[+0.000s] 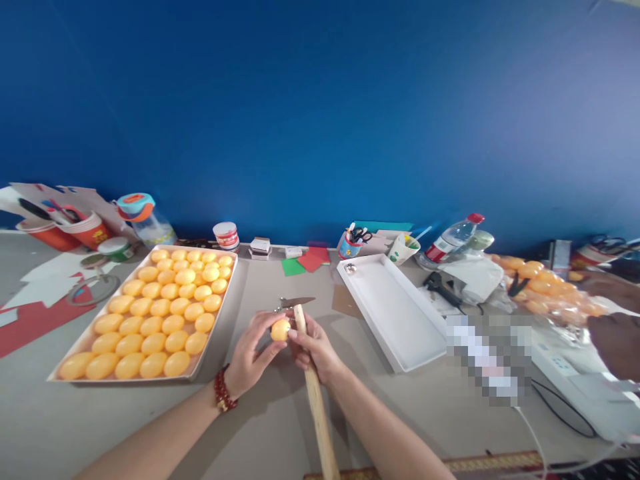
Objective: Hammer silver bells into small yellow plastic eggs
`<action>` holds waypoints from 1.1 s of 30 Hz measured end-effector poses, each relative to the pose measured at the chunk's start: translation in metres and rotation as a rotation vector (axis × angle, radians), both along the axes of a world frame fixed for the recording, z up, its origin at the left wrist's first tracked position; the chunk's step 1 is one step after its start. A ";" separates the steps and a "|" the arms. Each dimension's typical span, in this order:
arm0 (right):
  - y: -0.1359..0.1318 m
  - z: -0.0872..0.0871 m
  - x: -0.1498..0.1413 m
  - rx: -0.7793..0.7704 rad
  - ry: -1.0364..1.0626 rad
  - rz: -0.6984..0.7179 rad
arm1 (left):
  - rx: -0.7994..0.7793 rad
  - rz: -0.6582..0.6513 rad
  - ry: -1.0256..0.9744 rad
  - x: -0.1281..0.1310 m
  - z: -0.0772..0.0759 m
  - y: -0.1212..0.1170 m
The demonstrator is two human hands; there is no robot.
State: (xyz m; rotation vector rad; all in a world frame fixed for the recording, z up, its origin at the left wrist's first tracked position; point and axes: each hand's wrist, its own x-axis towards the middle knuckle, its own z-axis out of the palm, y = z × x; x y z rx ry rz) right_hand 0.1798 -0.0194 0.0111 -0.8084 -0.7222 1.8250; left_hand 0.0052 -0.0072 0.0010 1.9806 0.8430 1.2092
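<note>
Near the middle of the table, my left hand [256, 353] pinches an orange ping-pong ball [280, 329] between thumb and fingers. A red bead bracelet [224, 389] circles that wrist. My right hand [319, 347] is wrapped round a pale wooden stick [316, 404], which slants down toward the table's front edge. Its fingertips come up to the ball's right side; whether they hold anything small there I cannot make out. Just beyond both hands lie scissors [298, 302], partly hidden. On the left, a shallow box [216, 327] holds rows of similar orange balls [160, 307].
A white tray [400, 323] with a small shiny item [350, 269] lies to the right. Behind it stand a pen cup [350, 247] and a plastic bottle [453, 238]. Bagged orange balls [545, 287] and a person's arm [613, 343] are at far right. Green paper [293, 267] lies behind.
</note>
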 end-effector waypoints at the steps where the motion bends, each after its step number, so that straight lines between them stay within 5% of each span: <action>1: 0.000 0.000 0.000 -0.004 -0.001 0.014 | 0.002 -0.005 -0.004 0.000 0.000 0.000; 21: -0.002 0.001 -0.003 0.005 -0.076 -0.024 | -0.140 0.011 -0.134 0.004 -0.007 -0.001; 33: 0.000 -0.002 -0.003 0.019 -0.082 -0.035 | -0.050 0.021 -0.054 0.002 -0.005 0.001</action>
